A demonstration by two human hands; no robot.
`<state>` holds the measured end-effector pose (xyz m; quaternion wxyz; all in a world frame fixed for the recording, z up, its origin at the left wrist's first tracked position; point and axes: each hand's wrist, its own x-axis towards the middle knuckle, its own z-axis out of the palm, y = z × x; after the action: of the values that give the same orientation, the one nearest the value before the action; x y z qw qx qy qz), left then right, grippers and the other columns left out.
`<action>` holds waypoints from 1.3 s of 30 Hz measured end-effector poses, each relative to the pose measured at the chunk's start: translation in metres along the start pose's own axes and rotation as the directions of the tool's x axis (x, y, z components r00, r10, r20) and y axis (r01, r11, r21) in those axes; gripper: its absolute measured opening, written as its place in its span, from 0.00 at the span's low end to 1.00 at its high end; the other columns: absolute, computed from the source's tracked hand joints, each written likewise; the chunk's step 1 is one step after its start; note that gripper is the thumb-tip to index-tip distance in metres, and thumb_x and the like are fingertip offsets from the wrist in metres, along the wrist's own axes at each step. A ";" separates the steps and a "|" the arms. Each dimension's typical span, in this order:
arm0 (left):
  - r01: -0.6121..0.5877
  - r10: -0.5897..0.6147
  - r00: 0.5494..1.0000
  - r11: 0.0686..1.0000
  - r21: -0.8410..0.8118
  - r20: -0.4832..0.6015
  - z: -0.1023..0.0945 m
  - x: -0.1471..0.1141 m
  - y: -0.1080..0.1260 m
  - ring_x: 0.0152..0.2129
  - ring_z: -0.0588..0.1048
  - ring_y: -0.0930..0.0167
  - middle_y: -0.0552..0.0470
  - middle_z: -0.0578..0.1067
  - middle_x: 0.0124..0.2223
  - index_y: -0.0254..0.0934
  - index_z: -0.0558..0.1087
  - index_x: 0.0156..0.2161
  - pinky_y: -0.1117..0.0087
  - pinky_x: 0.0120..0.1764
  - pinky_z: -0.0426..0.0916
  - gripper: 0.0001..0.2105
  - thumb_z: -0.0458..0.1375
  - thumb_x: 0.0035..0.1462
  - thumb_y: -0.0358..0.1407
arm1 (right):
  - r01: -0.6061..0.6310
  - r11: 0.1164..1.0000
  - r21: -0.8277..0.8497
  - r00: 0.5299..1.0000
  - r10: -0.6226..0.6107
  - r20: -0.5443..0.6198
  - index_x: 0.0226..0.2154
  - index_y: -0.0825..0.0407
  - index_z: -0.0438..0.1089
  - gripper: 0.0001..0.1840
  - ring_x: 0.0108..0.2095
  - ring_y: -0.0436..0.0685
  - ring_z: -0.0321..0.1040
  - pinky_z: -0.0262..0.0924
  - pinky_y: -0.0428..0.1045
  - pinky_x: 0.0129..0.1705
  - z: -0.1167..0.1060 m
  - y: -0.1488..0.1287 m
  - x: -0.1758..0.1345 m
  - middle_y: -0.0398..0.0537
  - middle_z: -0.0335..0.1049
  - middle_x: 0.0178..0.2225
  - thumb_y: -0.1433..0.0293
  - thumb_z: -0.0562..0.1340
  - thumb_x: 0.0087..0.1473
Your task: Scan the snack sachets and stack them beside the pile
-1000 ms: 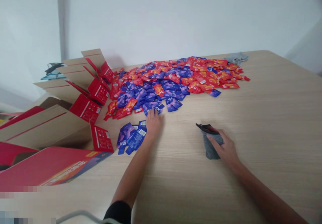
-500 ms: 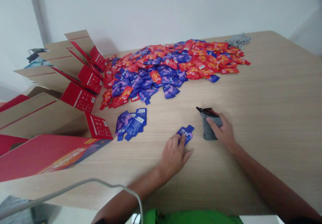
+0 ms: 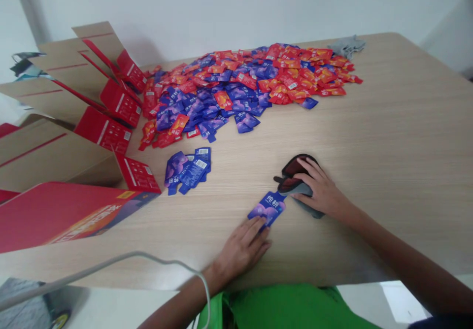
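Towards the surface's (image 3: 377,147) front edge, the left hand (image 3: 242,246) is touching a flat blue-and-purple packet (image 3: 267,208), grip unclear; the right hand (image 3: 325,193) is holding a grey dark-lined pouch (image 3: 291,188) agape just beside it. A few blue packets (image 3: 194,172) are lying apart; most are sitting in a red-and-blue heap (image 3: 221,97) along the far edge.

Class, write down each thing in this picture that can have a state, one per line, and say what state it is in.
Grey pouch: mouth open
Right hand: holding the pouch
Single blue packet: flat on the table
Left hand: fingers resting on that packet
Blue packets to the left: lying overlapped
Red and blue heap: loose, mixed
Cartons: flaps open
Grey cloth: crumpled
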<state>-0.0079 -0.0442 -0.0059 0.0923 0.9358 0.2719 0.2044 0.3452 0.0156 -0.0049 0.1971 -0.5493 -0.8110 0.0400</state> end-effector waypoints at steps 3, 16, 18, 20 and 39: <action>0.018 -0.018 0.999 1.000 0.005 0.048 0.002 -0.001 0.010 0.60 0.74 0.58 0.39 0.74 0.63 0.34 0.73 0.61 0.57 0.60 0.75 0.18 0.59 0.72 0.41 | 0.013 0.997 0.071 0.998 -0.017 0.061 0.59 0.49 0.69 0.26 0.67 0.72 0.60 0.59 0.69 0.66 -0.001 0.009 -0.003 0.59 0.66 0.66 0.55 0.64 0.63; 0.054 -0.071 0.987 0.991 0.120 0.143 0.006 -0.012 0.040 0.64 0.69 0.56 0.35 0.69 0.67 0.31 0.68 0.66 0.57 0.61 0.71 0.19 0.53 0.74 0.34 | 0.009 0.921 0.389 0.998 0.015 -0.061 0.63 0.47 0.63 0.25 0.54 0.65 0.71 0.67 0.60 0.56 -0.019 -0.088 0.022 0.56 0.72 0.54 0.61 0.61 0.66; 0.076 -0.096 0.968 0.993 0.096 0.230 0.005 -0.013 0.043 0.58 0.74 0.59 0.38 0.73 0.63 0.34 0.68 0.66 0.58 0.58 0.73 0.19 0.51 0.74 0.31 | 0.154 0.928 0.339 0.977 -0.194 0.087 0.60 0.45 0.67 0.23 0.52 0.65 0.69 0.67 0.60 0.54 -0.004 -0.116 0.011 0.54 0.72 0.53 0.63 0.64 0.64; 0.101 -0.120 0.953 0.991 0.083 0.279 0.003 -0.014 0.045 0.55 0.76 0.60 0.40 0.75 0.60 0.35 0.68 0.66 0.59 0.57 0.73 0.19 0.49 0.74 0.30 | 0.220 0.939 0.264 0.944 -0.273 0.185 0.59 0.43 0.70 0.22 0.50 0.64 0.68 0.67 0.60 0.52 0.011 -0.128 0.006 0.53 0.72 0.52 0.65 0.65 0.63; 0.045 -0.070 0.955 0.994 0.095 0.287 0.002 -0.019 0.041 0.60 0.73 0.60 0.44 0.75 0.61 0.36 0.70 0.66 0.58 0.63 0.69 0.19 0.48 0.75 0.33 | 0.303 0.930 0.209 0.920 -0.343 0.189 0.59 0.45 0.70 0.23 0.50 0.64 0.67 0.66 0.58 0.53 0.023 -0.124 0.011 0.52 0.72 0.51 0.64 0.67 0.62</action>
<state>-0.0021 -0.0893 -0.0022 0.0961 0.9505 0.2913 0.0503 0.2247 -0.0196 0.0115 0.1566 -0.3801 -0.9009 0.1394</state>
